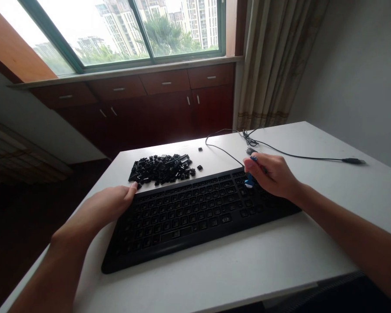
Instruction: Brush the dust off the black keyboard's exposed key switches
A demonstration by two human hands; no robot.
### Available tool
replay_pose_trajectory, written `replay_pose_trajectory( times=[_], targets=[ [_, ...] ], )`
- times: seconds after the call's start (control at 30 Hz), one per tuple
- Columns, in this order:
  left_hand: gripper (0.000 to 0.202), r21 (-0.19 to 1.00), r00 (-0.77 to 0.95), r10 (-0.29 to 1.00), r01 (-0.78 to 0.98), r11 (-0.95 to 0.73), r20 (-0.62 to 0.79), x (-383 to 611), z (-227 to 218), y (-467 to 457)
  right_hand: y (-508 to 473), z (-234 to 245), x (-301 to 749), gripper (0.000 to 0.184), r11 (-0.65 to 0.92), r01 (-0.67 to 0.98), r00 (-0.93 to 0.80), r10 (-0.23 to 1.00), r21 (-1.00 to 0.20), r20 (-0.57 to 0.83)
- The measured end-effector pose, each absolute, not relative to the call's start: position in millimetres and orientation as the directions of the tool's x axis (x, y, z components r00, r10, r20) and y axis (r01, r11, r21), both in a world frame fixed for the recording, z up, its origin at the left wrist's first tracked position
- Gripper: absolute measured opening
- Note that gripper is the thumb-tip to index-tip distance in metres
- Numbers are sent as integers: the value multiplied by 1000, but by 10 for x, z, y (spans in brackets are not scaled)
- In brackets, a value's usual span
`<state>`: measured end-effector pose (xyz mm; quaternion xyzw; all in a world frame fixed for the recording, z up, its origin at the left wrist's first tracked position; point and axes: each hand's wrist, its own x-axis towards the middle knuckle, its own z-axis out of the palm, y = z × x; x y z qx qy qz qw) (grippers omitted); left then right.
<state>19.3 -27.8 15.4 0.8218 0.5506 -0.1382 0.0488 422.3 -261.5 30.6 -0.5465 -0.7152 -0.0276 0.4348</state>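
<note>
Clutching blue white-tipped tool (pixel 249 182) over kbd (pixel 197 213) w/ R fingers (pixel 258 170), L fingers (pixel 131 191) gripping kbd's far L corner

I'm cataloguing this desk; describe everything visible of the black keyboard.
The long black plastic-looking keyboard lies diagonally on the white table, most visible sockets without caps. A thin black cable meets its far edge. The left hand grips its left end; the right hand holds a slim blue tool whose pale tip seems to touch its right part.
</note>
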Motion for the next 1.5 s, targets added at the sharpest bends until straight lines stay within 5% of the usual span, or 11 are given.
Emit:
replay_pose_trajectory(
  times=[0.2,0.57,1.5],
  targets=[
    [82,-80,341,899,923,-375,-276,179,136,-262,-2617,364,4365,28,440,793,-137,802,-421,581],
    [81,-89,363,893,913,-398,-267,196,155,-292,-2646,438,4579,26,312,782,-254,950,-539,181],
    [80,-82,352,896,919,-386,-272,204,160,-298,-2672,446,4609,25,284,823,-235,959,-492,161]
  ],
)
